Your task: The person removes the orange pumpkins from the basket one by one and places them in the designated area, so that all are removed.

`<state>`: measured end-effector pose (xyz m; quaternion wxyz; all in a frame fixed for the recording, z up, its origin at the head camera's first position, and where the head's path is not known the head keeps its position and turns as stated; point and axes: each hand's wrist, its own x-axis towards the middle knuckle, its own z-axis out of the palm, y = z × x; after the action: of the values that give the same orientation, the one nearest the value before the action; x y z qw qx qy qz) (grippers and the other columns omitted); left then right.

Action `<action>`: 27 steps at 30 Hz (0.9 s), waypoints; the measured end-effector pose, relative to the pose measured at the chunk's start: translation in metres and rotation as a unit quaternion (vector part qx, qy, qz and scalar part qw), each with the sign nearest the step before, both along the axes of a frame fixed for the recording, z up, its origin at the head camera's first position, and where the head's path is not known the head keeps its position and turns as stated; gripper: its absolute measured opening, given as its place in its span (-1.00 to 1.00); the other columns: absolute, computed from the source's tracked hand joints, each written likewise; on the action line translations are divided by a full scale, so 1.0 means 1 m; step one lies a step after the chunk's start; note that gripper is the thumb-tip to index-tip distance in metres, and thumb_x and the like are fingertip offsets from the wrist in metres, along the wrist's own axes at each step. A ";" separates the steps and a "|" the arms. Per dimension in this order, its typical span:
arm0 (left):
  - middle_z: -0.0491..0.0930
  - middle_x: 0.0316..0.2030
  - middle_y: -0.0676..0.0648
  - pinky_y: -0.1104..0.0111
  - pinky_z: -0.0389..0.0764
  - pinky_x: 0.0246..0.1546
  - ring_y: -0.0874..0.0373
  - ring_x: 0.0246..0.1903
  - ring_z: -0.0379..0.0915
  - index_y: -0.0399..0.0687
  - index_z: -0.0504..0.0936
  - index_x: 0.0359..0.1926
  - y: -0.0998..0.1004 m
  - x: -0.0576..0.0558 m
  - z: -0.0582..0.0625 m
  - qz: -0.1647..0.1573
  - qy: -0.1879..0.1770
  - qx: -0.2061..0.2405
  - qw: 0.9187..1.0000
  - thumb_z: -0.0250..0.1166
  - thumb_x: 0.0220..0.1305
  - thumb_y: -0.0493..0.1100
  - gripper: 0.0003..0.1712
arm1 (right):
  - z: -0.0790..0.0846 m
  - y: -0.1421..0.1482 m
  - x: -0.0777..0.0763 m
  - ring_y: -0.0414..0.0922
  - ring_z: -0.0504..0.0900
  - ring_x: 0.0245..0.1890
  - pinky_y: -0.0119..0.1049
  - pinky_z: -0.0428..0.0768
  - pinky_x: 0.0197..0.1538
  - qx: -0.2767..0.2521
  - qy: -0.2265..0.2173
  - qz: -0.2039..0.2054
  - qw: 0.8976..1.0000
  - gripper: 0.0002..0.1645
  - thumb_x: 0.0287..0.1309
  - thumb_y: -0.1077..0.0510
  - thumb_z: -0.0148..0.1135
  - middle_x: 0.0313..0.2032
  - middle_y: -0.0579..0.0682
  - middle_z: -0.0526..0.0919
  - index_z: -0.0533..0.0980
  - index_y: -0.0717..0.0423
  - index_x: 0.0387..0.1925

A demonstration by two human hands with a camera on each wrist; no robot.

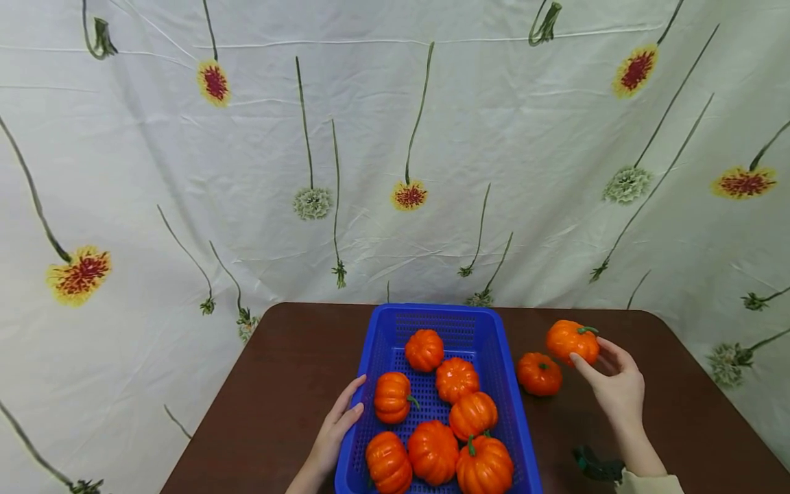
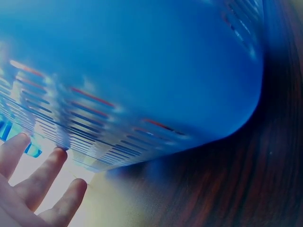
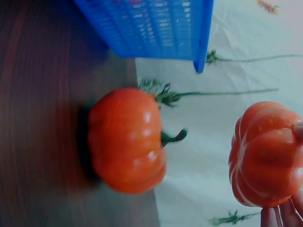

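Note:
My right hand grips a small orange pumpkin with a green stem, raised over the table. In the right wrist view that pumpkin is clear of the tabletop, fingertips under it. Just below and left of it, another pumpkin sits on the table beside the basket. The blue plastic basket holds several pumpkins, one of them near its far end. My left hand rests at the basket's left rim, its fingers extended; in the left wrist view the fingers lie along the slotted side wall.
The dark brown wooden table extends to both sides of the basket. A dark green object lies near the right forearm, its kind unclear. Behind the table hangs a white cloth with printed flowers.

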<state>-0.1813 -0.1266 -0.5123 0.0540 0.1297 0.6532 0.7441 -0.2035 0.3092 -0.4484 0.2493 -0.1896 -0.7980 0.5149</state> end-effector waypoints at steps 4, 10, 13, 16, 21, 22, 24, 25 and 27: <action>0.04 0.38 -0.21 0.26 0.46 0.02 0.17 0.14 0.31 -0.05 0.13 0.40 0.000 0.000 0.000 0.003 -0.001 -0.004 1.000 -0.08 0.43 -0.18 -0.45 | -0.029 0.019 -0.012 -0.28 0.52 -0.11 -0.73 0.39 -0.34 0.009 0.002 -0.026 1.000 -0.23 -0.08 -0.07 0.45 0.09 0.08 0.44 0.43 0.13 0.17; 0.04 0.38 -0.21 0.26 0.46 0.02 0.14 0.14 0.31 -0.06 0.13 0.40 0.000 0.001 0.001 0.007 -0.002 -0.009 1.000 -0.08 0.43 -0.17 -0.45 | -0.076 0.049 -0.033 -0.12 0.51 0.01 -0.68 0.43 -0.29 0.009 -0.009 -0.052 0.999 -0.15 -0.17 -0.22 0.46 0.13 0.00 0.43 0.44 -0.01 0.19; 0.03 0.38 -0.21 0.28 0.46 0.01 0.05 0.17 0.28 -0.06 0.13 0.40 0.000 0.001 0.001 0.008 -0.004 -0.013 1.000 -0.08 0.43 -0.16 -0.45 | -0.062 0.037 -0.023 -0.07 0.50 0.00 -0.72 0.37 -0.34 0.008 -0.013 -0.056 0.998 -0.16 -0.12 -0.17 0.45 0.13 0.09 0.41 0.43 0.11 0.18; 0.02 0.39 -0.20 0.31 0.45 0.02 -0.02 0.20 0.22 -0.05 0.12 0.41 0.000 0.002 0.001 0.008 -0.007 -0.015 1.000 -0.08 0.44 -0.15 -0.45 | -0.048 0.024 -0.012 0.00 0.48 0.01 -0.77 0.30 -0.39 0.008 -0.016 -0.056 0.998 -0.18 -0.07 -0.12 0.42 0.12 0.17 0.40 0.40 0.23 0.17; 0.01 0.39 -0.20 0.30 0.45 0.02 -0.05 0.21 0.20 -0.05 0.11 0.41 0.000 0.001 0.002 0.006 -0.011 -0.013 1.000 -0.09 0.44 -0.14 -0.44 | -0.040 0.016 -0.005 0.13 0.40 0.08 -0.79 0.24 -0.38 -0.007 -0.030 -0.056 0.998 -0.18 0.00 -0.08 0.38 0.16 0.22 0.35 0.36 0.30 0.20; 0.01 0.39 -0.20 0.30 0.45 0.03 -0.04 0.21 0.21 -0.04 0.11 0.41 0.000 0.001 0.002 0.005 -0.011 -0.012 1.000 -0.09 0.44 -0.14 -0.44 | -0.041 0.016 -0.004 0.13 0.40 0.09 -0.78 0.24 -0.38 -0.008 -0.034 -0.057 0.998 -0.18 0.00 -0.07 0.38 0.16 0.22 0.34 0.35 0.30 0.20; 0.00 0.39 -0.20 0.29 0.44 0.03 -0.03 0.21 0.21 -0.05 0.11 0.41 0.001 0.001 0.002 0.005 -0.010 -0.011 1.000 -0.09 0.44 -0.15 -0.44 | -0.043 0.016 -0.004 0.14 0.39 0.10 -0.77 0.23 -0.37 -0.010 -0.040 -0.057 0.998 -0.17 0.01 -0.07 0.37 0.17 0.24 0.32 0.35 0.31 0.21; 0.01 0.39 -0.20 0.28 0.44 0.04 -0.02 0.21 0.21 -0.05 0.11 0.41 0.001 0.001 0.002 0.006 -0.008 -0.011 1.000 -0.09 0.44 -0.15 -0.45 | -0.045 0.016 -0.005 0.15 0.39 0.11 -0.76 0.22 -0.37 -0.009 -0.043 -0.056 0.997 -0.17 0.01 -0.08 0.37 0.18 0.25 0.32 0.34 0.32 0.21; 0.01 0.39 -0.20 0.28 0.44 0.04 -0.01 0.21 0.21 -0.06 0.12 0.41 0.001 0.001 0.002 0.007 -0.005 -0.010 1.000 -0.09 0.44 -0.16 -0.45 | -0.048 0.017 -0.005 0.15 0.39 0.12 -0.74 0.22 -0.35 -0.008 -0.045 -0.055 0.997 -0.17 0.01 -0.08 0.37 0.18 0.25 0.31 0.34 0.32 0.20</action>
<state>-0.1800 -0.1255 -0.5099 0.0536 0.1205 0.6615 0.7383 -0.2082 0.3262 -0.4960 0.2394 -0.2579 -0.7925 0.4982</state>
